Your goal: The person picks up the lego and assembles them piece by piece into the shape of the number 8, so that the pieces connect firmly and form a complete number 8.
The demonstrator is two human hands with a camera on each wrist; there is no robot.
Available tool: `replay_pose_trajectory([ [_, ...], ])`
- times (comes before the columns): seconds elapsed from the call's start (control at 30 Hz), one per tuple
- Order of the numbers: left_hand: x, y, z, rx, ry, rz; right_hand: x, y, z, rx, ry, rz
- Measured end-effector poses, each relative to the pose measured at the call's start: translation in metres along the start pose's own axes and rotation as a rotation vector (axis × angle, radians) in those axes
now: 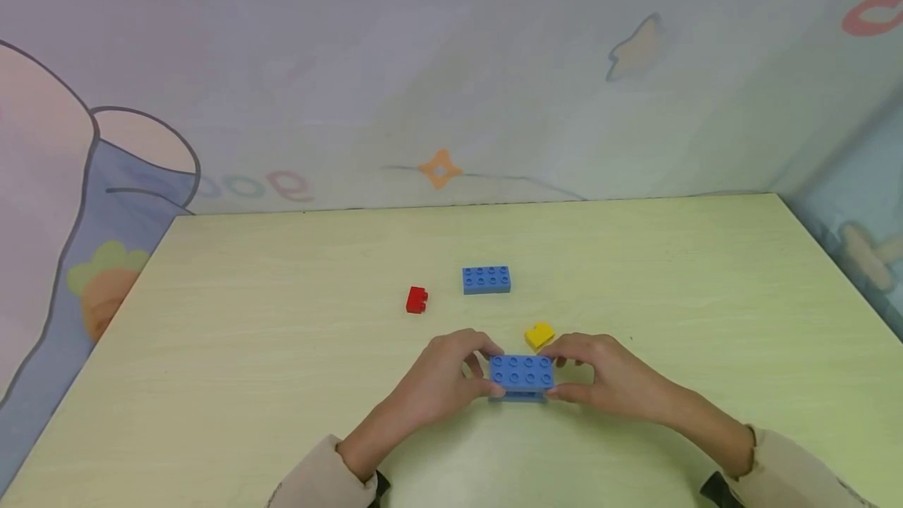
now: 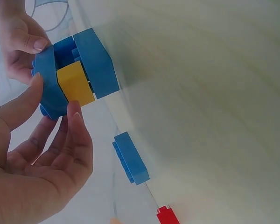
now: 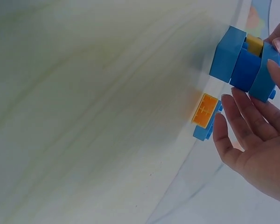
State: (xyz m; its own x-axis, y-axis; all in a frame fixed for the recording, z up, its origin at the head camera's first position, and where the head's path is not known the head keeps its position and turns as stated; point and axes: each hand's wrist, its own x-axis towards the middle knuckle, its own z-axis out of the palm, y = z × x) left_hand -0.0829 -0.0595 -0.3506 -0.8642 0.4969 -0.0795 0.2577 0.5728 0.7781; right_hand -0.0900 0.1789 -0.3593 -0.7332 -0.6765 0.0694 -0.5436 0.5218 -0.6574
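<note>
In the head view, a studded blue brick (image 1: 521, 373) lies level between my two hands as the top of a small stack. My left hand (image 1: 451, 375) pinches its left end, thumb at the near corner and fingers at the far one. The right end is pinched likewise by my right hand (image 1: 610, 375). Below it, a yellow brick (image 2: 75, 83) sits at the left and a smaller blue brick (image 3: 246, 70) at the right. Both rest on a lower blue brick (image 2: 97, 63), mostly hidden in the head view.
Just beyond the right fingertips lies a loose yellow brick (image 1: 539, 335), its hollow underside showing in the right wrist view. Farther back are a blue brick (image 1: 486, 280) and a small red brick (image 1: 417, 300) on its side. A printed cloth (image 1: 494, 85) hangs behind the table (image 1: 247, 351).
</note>
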Motion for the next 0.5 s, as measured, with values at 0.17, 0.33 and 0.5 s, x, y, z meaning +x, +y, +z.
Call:
replay_pose_trajectory([
  [0.17,0.001,0.0,0.0,0.006,0.002,-0.002,0.001,0.004,-0.004,0.046,-0.062,0.035],
  [0.33,0.001,0.0,0.0,0.011,0.008,-0.004,0.003,0.013,-0.011,0.155,-0.115,0.031],
  [0.5,0.001,0.001,0.0,0.016,0.004,-0.012,0.009,0.022,-0.017,0.17,-0.047,0.042],
])
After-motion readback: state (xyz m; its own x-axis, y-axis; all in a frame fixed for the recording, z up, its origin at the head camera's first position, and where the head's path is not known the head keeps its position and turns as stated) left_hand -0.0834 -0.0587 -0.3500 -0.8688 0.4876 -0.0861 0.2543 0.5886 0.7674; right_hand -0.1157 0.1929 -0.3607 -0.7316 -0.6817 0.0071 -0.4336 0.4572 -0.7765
